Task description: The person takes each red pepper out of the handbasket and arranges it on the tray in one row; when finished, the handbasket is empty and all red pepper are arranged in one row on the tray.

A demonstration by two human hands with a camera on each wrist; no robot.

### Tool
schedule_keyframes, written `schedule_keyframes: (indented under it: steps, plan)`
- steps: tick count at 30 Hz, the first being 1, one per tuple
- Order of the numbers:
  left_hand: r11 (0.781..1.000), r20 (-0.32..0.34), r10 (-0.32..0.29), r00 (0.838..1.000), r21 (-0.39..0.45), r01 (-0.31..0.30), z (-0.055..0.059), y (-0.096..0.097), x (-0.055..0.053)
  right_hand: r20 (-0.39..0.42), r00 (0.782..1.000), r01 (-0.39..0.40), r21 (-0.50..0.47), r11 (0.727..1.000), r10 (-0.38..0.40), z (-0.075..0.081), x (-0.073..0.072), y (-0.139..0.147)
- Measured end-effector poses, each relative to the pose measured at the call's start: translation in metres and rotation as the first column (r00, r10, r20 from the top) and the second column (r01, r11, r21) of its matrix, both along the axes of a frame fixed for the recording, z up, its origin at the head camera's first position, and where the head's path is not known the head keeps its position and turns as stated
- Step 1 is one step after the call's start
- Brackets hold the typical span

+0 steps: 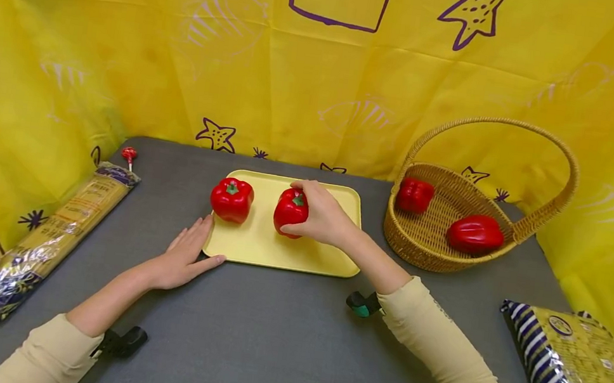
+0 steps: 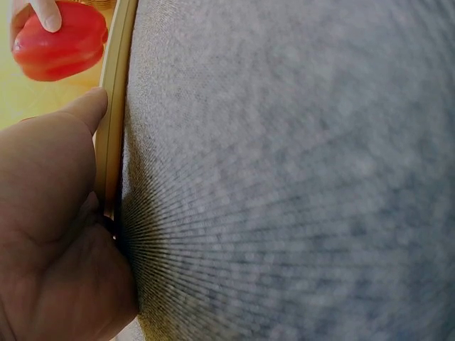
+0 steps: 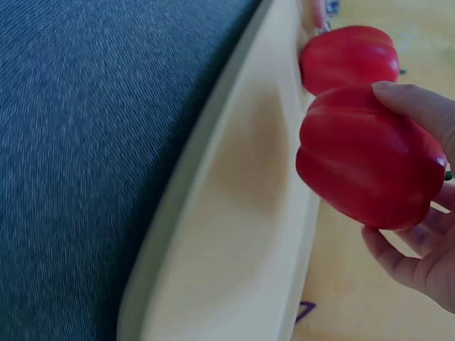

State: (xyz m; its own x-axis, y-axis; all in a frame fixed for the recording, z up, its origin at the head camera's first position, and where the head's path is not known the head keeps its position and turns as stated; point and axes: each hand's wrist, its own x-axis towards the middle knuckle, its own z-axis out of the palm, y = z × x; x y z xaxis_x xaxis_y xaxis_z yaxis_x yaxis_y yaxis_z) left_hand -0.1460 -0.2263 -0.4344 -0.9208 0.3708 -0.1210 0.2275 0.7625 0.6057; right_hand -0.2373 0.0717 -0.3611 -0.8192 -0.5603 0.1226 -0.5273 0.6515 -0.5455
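Observation:
In the head view my right hand grips a red bell pepper over the middle of a pale yellow tray. The right wrist view has this bell pepper between the thumb and the fingers, apart from the tray floor. A second red bell pepper stands stem up at the tray's left end. My left hand lies at the tray's near left corner, fingers straight along the left side and thumb against the front edge. In the left wrist view its thumb touches the tray rim.
A handled wicker basket at the back right holds two red peppers, one upright, one lying. Packaged spaghetti and a red lollipop lie left. A striped yellow bag lies right. Yellow cloth hangs behind the grey table.

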Motion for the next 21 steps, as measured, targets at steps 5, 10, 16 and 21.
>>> schedule_keyframes:
  steps: [5,10,16,21]
  plan:
    - [1.0,0.005,-0.003,1.0,-0.01,0.003,0.003,0.001,0.0,-0.02,1.0,-0.006,0.03,1.0,0.006,-0.006,0.0,-0.012]
    - [1.0,0.0,-0.003,1.0,-0.016,0.003,0.003,0.001,0.0,-0.03,1.0,-0.005,0.06,0.998,0.007,-0.009,-0.001,-0.021]
    - [1.0,0.003,0.0,1.0,-0.018,0.0,0.002,0.0,-0.001,-0.03,1.0,-0.006,0.09,0.996,0.009,-0.01,-0.004,-0.031]
    - [1.0,0.004,-0.002,1.0,-0.02,0.002,0.002,0.0,-0.002,-0.024,1.0,-0.009,0.125,0.992,0.012,-0.01,-0.006,-0.038]
